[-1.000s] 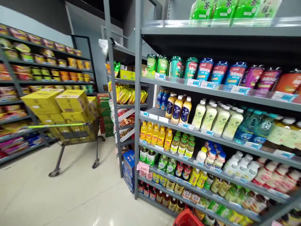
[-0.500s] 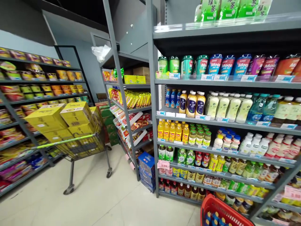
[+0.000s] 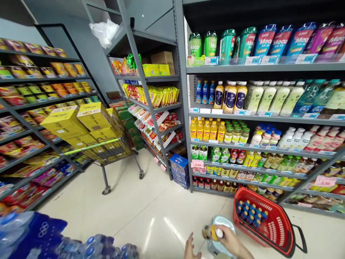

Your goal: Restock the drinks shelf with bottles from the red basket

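Observation:
My right hand (image 3: 231, 240) is closed around a small bottle (image 3: 210, 233) with a white cap and a yellow-and-brown body. The bottle lies nearly sideways and is somewhat blurred. Left of it, my left hand (image 3: 191, 249) is raised with its fingers apart, holding nothing and not touching the bottle. Below the right hand is a pale blue stool (image 3: 215, 248), partly covered by hand and bottle. Close by on the right, a red shopping basket (image 3: 280, 223) stands on the floor, with several blue-capped bottles (image 3: 252, 212) grouped at its left end.
Drink shelves (image 3: 258, 142) rise ahead, stocked with bottles and cups. A cart (image 3: 107, 153) piled with yellow boxes (image 3: 93, 117) stands to the left, before noodle shelves (image 3: 45, 99). Wrapped water bottles (image 3: 35, 237) fill the lower left. A blue box (image 3: 180, 171) sits by the shelf post.
The view has tilted down, so the shelves sit higher and more floor and basket show. Both hands, the held bottle, the stool and the water packs have come into view.

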